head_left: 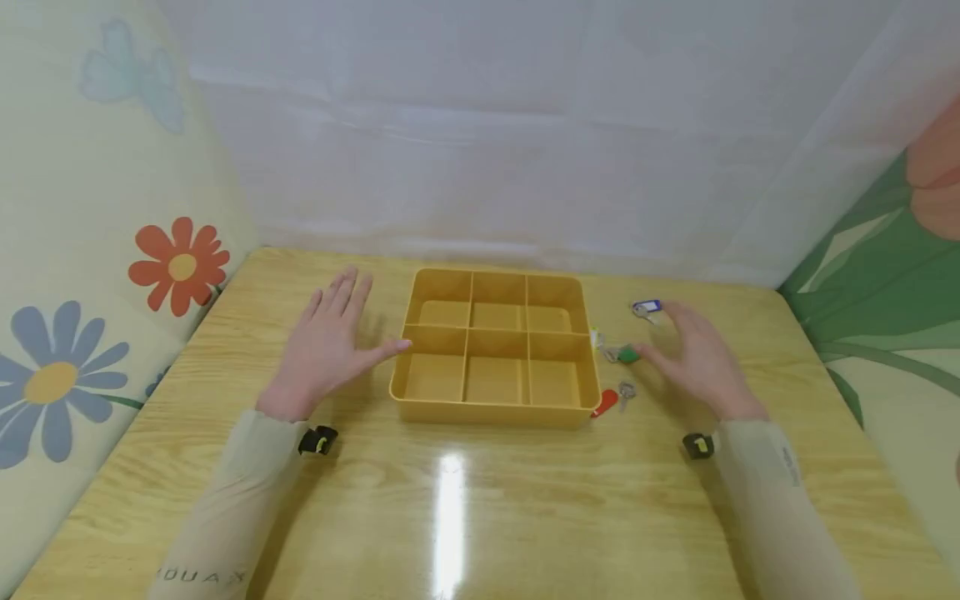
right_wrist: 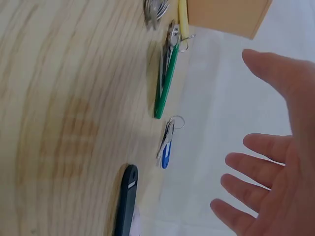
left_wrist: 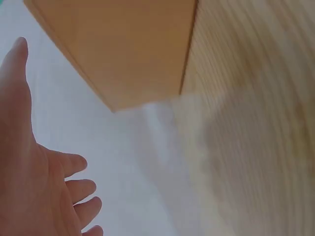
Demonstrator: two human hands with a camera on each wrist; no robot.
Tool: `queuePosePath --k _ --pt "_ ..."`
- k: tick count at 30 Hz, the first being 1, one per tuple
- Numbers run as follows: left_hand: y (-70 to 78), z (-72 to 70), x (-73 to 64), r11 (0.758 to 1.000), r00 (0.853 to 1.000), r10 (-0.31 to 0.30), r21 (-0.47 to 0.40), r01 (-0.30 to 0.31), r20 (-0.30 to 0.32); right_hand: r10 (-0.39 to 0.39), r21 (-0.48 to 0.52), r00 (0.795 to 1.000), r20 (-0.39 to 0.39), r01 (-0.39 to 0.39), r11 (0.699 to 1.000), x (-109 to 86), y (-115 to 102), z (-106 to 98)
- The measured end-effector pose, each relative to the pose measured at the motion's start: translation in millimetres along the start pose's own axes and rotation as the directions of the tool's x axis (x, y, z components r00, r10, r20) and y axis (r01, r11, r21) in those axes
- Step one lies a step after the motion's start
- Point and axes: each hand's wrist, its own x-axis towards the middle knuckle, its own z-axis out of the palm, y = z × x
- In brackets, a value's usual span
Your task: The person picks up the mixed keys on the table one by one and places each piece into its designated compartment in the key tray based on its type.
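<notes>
A yellow organizer box (head_left: pixel 459 412) with several compartments sits on the table between my hands. My left hand (head_left: pixel 324 350) hovers by its left side, fingers spread, thumb pointing at the rim; the left wrist view shows the palm (left_wrist: pixel 29 191) holding nothing. To the right, my right hand (head_left: pixel 701 362) is held above the table with fingers apart, near a key with a blue tag (head_left: pixel 647 306) and keys with a green tag (head_left: pixel 627 354). A red-tagged key set (head_left: pixel 604 403) lies against the box's front right corner. A yellow tag (head_left: pixel 595 338) is partly hidden by the box.
A black elongated object (right_wrist: pixel 127 201) lies on the table in the right wrist view; its kind is unclear. A white cloth (head_left: pixel 480 125) hangs behind the table (head_left: pixel 360 517). Flower-printed cloths (head_left: pixel 67 208) stand at both sides.
</notes>
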Motion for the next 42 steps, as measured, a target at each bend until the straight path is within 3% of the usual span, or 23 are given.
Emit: queuePosePath --k 8,15,23,32,42 --pt "32.0 -1.3 -5.4 0.996 0.997 0.081 0.028 -0.081 0.008 -0.031 0.024 0.999 -0.017 0.032 0.999 -4.5 -7 0" --pt "46.7 6.8 -8.9 0.99 0.992 0.124 0.059 -0.125 0.013 0.007 0.051 1.0 0.027 -0.008 0.999 -7.7 -13 0" --pt "53.7 15.9 -14.3 0.994 0.993 0.097 0.041 -0.1 0.069 -0.032 0.065 0.999 0.04 0.029 0.997 -11.5 -20 3" --pt "61.3 16.8 -16.4 0.996 0.987 0.08 0.027 -0.085 0.137 -0.043 0.053 0.997 0.059 0.04 0.998 -15.8 -26 7" --pt "59.1 17.7 -20.4 0.995 0.987 0.094 0.031 -0.099 0.132 -0.039 0.083 0.995 0.095 0.031 0.996 -17.6 -33 14"
